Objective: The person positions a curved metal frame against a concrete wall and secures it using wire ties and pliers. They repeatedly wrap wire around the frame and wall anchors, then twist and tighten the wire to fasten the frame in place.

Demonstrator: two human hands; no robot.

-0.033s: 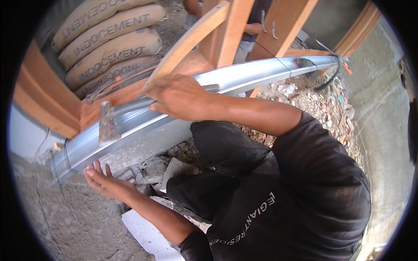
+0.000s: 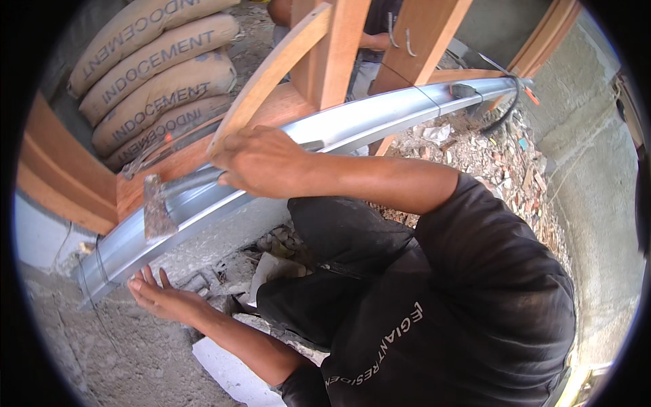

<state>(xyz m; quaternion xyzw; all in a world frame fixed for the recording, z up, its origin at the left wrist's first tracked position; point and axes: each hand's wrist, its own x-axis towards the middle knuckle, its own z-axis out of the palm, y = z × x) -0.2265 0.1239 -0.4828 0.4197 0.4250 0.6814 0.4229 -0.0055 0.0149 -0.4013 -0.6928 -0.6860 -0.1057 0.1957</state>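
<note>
Your right grip was closed round a grey-handled hammer with a rusty, wedge-shaped head, over the left part of a long silvery metal channel; your left grip, fingers spread, was near its near edge. The hammer looked rigid and head-heavy, best held by its shaft; the channel, slick.

Room above the steel channel, hemmed in behind and leftward
Between the hammer's handle end and the dark tie, a hand could be passed along; behind the right hand, the way is barred by a slanted wooden strip (a wooden post is met beside it), and leftward by the hammer head.
</note>
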